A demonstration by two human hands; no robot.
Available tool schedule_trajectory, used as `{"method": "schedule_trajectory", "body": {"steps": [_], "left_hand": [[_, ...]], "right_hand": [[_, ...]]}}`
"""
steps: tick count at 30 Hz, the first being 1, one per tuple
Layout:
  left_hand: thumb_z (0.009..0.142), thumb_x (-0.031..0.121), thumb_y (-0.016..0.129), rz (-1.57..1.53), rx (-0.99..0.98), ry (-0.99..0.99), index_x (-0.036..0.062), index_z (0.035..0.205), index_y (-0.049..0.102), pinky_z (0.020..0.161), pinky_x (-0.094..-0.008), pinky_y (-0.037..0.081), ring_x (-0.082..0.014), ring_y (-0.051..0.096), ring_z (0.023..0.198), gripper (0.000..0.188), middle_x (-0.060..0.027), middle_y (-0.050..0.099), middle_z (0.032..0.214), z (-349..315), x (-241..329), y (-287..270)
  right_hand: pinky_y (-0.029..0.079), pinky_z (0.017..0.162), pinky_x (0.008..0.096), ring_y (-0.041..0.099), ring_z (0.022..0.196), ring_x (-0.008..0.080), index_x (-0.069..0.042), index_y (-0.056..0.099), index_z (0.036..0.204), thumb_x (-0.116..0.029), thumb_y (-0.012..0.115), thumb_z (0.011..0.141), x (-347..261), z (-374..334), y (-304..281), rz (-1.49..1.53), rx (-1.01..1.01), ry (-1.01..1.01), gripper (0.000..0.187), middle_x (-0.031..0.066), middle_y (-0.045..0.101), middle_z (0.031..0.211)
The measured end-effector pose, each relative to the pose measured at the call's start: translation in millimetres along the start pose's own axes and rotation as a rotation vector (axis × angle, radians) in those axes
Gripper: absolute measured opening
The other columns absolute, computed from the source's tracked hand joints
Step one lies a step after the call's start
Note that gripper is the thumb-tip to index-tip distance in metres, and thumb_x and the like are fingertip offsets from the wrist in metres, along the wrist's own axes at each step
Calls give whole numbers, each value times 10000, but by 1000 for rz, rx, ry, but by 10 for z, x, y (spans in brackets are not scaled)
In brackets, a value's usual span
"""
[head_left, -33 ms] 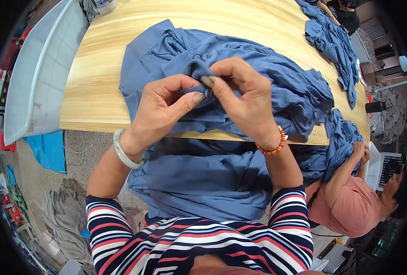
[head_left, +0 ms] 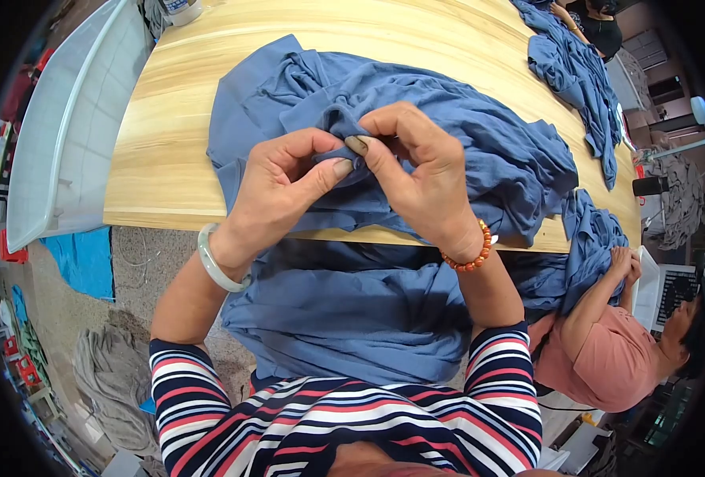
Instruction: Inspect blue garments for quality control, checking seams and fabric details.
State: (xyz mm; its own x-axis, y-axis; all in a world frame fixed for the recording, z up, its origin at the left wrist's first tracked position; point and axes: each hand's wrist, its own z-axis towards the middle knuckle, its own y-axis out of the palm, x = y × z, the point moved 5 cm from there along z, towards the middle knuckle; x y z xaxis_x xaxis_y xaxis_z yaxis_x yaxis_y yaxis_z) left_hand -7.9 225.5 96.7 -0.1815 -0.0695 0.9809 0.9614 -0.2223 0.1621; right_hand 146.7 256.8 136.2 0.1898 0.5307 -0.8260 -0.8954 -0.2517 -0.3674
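Note:
A blue garment of soft, thin cloth is spread in folds over the wooden table in front of me. My left hand pinches a narrow edge of it between thumb and forefinger. Close against it, my right hand grips the same edge, its thumb pressed down on the cloth. A small loop of fabric stands up just beyond the fingertips. Whatever lies under the right thumb is hidden. More blue cloth hangs below the table edge, across my lap.
A clear plastic bin borders the wooden table on the left. On the right, a person in a pink top handles blue cloth. Another person is at the far right. Grey cloth lies on the floor.
My right thumb has shifted slightly left, covering a small round button that showed between my thumbs. The left hand has hardly moved.

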Motion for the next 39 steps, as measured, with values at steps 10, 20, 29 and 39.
{"method": "schedule_trajectory", "body": {"steps": [10,20,29,39], "left_hand": [[958,94,611,-207,163,-57,17,985,636,610,-155,381,15,483,717,85,63,607,831,-98,-119,26],[888,-10,644,303,263,301,8,1023,612,633,-200,442,-40,482,676,140,32,608,878,-61,107,40],[878,-95,572,72,21,163,-15,1042,605,695,-188,480,-40,573,785,186,-16,617,958,-6,-11,-23],[908,6,657,-28,-125,143,-1,1009,627,671,-186,461,-42,562,769,105,-20,625,925,9,8,-94]], "right_hand": [[499,677,247,608,755,159,22,615,957,81,633,813,-37,-74,43,-26,-39,-163,156,102,616,878],[519,605,297,649,697,246,22,644,959,92,686,782,-170,-112,9,-188,24,-371,194,133,638,859],[519,628,290,658,714,227,16,671,1004,74,682,794,-184,-148,-39,-169,24,-262,219,128,649,855],[474,580,272,620,644,186,12,675,956,44,681,807,-110,-180,-29,-126,-51,-169,153,104,625,789]]}}
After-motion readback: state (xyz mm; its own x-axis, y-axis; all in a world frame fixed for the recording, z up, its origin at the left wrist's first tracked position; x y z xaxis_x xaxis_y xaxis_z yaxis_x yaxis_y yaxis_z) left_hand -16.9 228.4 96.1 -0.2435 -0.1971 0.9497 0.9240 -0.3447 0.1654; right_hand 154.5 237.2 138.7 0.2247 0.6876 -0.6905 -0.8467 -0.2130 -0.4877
